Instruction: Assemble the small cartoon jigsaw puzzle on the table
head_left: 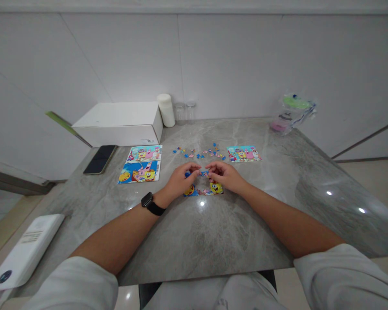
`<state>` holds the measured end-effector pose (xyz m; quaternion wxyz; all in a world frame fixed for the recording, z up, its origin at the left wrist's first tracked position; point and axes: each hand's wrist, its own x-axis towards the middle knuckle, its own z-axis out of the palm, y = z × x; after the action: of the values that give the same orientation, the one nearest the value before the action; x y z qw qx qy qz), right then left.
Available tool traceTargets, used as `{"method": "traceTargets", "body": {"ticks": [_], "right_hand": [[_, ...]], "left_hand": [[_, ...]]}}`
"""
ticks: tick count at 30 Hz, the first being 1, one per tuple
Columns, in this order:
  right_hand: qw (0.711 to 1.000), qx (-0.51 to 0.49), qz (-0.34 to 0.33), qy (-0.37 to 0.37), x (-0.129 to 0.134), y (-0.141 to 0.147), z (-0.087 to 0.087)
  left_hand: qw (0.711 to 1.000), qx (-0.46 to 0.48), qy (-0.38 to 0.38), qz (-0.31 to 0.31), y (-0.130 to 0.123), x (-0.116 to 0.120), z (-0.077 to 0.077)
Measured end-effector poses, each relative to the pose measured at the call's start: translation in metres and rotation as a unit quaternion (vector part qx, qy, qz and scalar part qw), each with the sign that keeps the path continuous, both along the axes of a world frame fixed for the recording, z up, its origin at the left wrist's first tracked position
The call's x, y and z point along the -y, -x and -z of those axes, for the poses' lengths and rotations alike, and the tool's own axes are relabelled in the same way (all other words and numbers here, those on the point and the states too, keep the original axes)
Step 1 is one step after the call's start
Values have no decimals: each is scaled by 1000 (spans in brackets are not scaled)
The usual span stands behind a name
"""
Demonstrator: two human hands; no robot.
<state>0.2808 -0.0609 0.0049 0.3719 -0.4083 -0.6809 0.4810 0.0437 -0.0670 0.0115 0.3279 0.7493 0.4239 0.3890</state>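
Two bare hands meet over a small, partly built jigsaw puzzle (pixel 203 192) lying flat near the middle of a grey marbled counter (pixel 207 241). The left hand (pixel 180 178) covers part of its left side, the right hand (pixel 228 175) its upper right. On each, thumb and index finger are curled close together at the puzzle's far edge, the two hands slightly apart; whether a piece is pinched between the fingers cannot be told. Grey counter shows through the puzzle's centre, inside a colourful border.

Just beyond the hands, loose pieces (pixel 198 156) lie scattered. To their left is a printed sheet (pixel 139 171) with two cartoon pictures; to their right, a smaller picture card (pixel 244 153).

The step in hand appears to be setting or aligning pieces along the far edge. The next move seems to call for a light fingertip press, keeping the joined border steady on the smooth surface.
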Motion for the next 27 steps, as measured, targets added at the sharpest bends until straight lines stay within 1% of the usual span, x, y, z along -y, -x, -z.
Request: {"method": "traceTargets", "body": {"ticks": [2,4,7,11,16,20,23,25,27], "right_hand": [[999,-29,7,27,-1,0,0],[998,-47,15,35,0,0,-2],[997,-60,15,47,2,3,-5],[996,-66,0,57,5,7,-5],[997,-57,-7,49,5,7,-1],[1000,-25,11,6,5,5,3],[1000,0,-4,-20,7,6,3],[999,13,-22,-21,7,6,2],[999,16,-28,-1,4,3,-1]], "left_hand": [[999,-20,-28,1,0,0,-2],[998,-34,-46,18,-1,1,-5],[998,-35,-50,35,-3,5,-8],[998,-18,-42,38,-5,6,-9],[999,-3,-27,31,-4,4,-6],[999,-18,-28,35,-3,3,-3],[997,-34,-38,51,-4,3,-2],[996,-46,-51,62,-4,3,-1],[993,-65,-68,65,-4,4,-2]]}}
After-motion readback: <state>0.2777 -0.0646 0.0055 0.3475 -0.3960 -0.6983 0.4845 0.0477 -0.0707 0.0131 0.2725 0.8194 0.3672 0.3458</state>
